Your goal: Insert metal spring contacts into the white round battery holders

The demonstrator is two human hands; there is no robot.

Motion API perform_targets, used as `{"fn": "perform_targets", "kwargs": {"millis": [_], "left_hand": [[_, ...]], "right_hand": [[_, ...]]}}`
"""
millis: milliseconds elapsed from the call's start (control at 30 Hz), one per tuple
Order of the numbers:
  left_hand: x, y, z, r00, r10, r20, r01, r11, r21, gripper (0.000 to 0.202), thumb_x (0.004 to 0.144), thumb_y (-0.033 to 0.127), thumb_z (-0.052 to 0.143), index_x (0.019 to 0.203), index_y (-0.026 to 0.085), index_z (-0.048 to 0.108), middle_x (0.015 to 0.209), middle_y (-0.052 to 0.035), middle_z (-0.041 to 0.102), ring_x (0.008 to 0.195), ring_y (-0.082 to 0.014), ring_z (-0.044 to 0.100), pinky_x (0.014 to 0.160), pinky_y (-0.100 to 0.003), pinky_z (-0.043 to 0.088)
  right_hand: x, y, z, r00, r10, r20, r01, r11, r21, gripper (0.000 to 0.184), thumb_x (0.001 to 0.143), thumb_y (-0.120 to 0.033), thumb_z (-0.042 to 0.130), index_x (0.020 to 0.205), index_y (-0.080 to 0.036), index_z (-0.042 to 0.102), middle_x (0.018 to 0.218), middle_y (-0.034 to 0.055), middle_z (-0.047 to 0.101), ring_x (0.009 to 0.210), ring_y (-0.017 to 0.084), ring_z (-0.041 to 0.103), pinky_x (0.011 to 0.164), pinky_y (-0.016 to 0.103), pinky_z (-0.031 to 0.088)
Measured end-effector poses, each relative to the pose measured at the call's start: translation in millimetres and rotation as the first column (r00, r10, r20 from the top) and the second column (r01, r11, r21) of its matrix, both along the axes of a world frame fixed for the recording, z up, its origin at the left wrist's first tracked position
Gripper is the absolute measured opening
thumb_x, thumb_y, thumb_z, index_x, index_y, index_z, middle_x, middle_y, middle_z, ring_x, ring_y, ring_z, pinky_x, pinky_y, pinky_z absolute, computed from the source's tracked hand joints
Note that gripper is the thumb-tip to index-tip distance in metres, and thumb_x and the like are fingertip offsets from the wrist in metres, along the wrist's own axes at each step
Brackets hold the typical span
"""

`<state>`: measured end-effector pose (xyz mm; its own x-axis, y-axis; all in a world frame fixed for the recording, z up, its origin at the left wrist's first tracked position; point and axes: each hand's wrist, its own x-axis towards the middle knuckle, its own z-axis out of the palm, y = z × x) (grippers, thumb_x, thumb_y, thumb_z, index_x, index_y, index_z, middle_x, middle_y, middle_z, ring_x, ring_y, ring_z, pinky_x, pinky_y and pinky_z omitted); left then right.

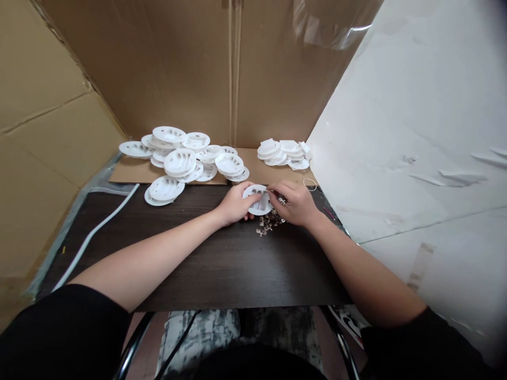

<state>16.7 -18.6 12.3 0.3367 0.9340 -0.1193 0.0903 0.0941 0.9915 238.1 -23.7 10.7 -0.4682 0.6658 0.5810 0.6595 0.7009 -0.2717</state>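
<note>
My left hand [233,205] grips a round white plastic disc [258,200] with slotted compartments, holding it just above the dark wooden table [206,264]. My right hand [295,203] is closed in a pinch at the disc's right edge, pressing a small metal piece I can barely make out. A little heap of small metal clips [270,222] lies on the table right below both hands.
A loose pile of the same white discs [182,161] lies at the back left on cardboard. A smaller stack of white parts [283,153] sits at the back right, with a rubber band [310,184] beside it. Cardboard walls stand left and behind, a white sheet to the right. A white cable [95,232] runs along the table's left edge.
</note>
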Motion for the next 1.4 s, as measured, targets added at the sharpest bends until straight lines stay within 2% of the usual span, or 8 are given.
{"fn": "perform_targets", "kwargs": {"millis": [100, 700, 900, 1067, 1167, 1267, 1400], "left_hand": [[0, 0, 0.6, 1.000, 0.002, 0.008, -0.002, 1.000, 0.000, 0.018, 0.100, 0.022, 0.070, 0.116, 0.015, 0.065, 0.069, -0.0008, 0.070, 0.042, -0.0122, 0.060, 0.040, -0.020, 0.039], [0, 1, -2.4, 1.000, 0.001, -0.004, -0.001, 1.000, 0.031, 0.016, 0.100, 0.021, 0.071, 0.113, 0.015, 0.065, 0.068, 0.0004, 0.068, 0.042, -0.0119, 0.060, 0.039, -0.020, 0.039], [0, 2, -3.1, 1.000, -0.001, -0.020, 0.001, 1.000, 0.029, 0.016, 0.100, 0.023, 0.073, 0.112, 0.017, 0.065, 0.068, 0.0003, 0.069, 0.042, -0.0130, 0.060, 0.039, -0.022, 0.040], [0, 3, -4.9, 1.000, 0.008, -0.013, -0.007, 0.999, 0.041, 0.019, 0.097, 0.023, 0.076, 0.111, 0.018, 0.065, 0.070, 0.0000, 0.070, 0.042, -0.0128, 0.060, 0.039, -0.023, 0.041], [0, 2, -5.4, 0.999, 0.033, 0.008, -0.034, 0.997, 0.065, 0.025, 0.092, 0.022, 0.081, 0.112, 0.018, 0.067, 0.073, 0.0000, 0.070, 0.043, -0.0123, 0.060, 0.039, -0.023, 0.042], [1, 2, -5.8, 0.998, 0.067, 0.021, -0.068, 0.994, 0.082, 0.030, 0.088, 0.023, 0.086, 0.111, 0.017, 0.067, 0.074, -0.0002, 0.070, 0.046, -0.0121, 0.060, 0.040, -0.023, 0.042], [0, 2, -8.0, 0.997, 0.075, 0.003, -0.074, 0.993, 0.087, 0.031, 0.087, 0.025, 0.086, 0.111, 0.016, 0.068, 0.074, -0.0008, 0.070, 0.047, -0.0124, 0.059, 0.042, -0.024, 0.042]], "right_hand": [[-1, -2, 0.4, 1.000, 0.007, -0.004, -0.007, 1.000, 0.002, 0.024, 0.106, -0.025, 0.056, 0.121, -0.022, 0.076, 0.105, 0.0116, 0.078, 0.090, 0.026, 0.071, 0.079, 0.038, 0.057], [-2, -3, -1.2, 1.000, 0.013, 0.011, -0.013, 0.999, 0.046, 0.023, 0.106, -0.023, 0.058, 0.115, -0.022, 0.079, 0.104, 0.0105, 0.078, 0.086, 0.023, 0.072, 0.076, 0.035, 0.057], [-2, 0, -3.2, 0.995, 0.082, -0.061, -0.074, 0.989, 0.125, 0.017, 0.102, -0.018, 0.063, 0.108, -0.021, 0.079, 0.097, 0.0085, 0.077, 0.081, 0.021, 0.071, 0.071, 0.033, 0.056], [-7, -1, -2.0, 0.983, 0.090, -0.160, -0.079, 0.994, 0.077, 0.015, 0.100, -0.017, 0.065, 0.103, -0.021, 0.079, 0.091, 0.0062, 0.074, 0.071, 0.018, 0.065, 0.067, 0.033, 0.055], [-10, -1, -1.3, 0.966, 0.067, -0.250, -0.066, 0.998, 0.011, 0.012, 0.099, -0.019, 0.068, 0.102, -0.021, 0.079, 0.096, 0.0066, 0.074, 0.063, 0.015, 0.060, 0.061, 0.032, 0.055], [-13, -2, -1.7, 0.943, 0.077, -0.322, -0.097, 0.994, -0.049, 0.012, 0.099, -0.021, 0.068, 0.105, -0.022, 0.079, 0.108, 0.0083, 0.078, 0.068, 0.015, 0.067, 0.059, 0.030, 0.059], [-13, -3, -3.6, 0.937, 0.118, -0.328, -0.130, 0.991, -0.014, 0.017, 0.100, -0.018, 0.066, 0.111, -0.022, 0.079, 0.103, 0.0066, 0.082, 0.074, 0.017, 0.074, 0.065, 0.032, 0.064]]}}
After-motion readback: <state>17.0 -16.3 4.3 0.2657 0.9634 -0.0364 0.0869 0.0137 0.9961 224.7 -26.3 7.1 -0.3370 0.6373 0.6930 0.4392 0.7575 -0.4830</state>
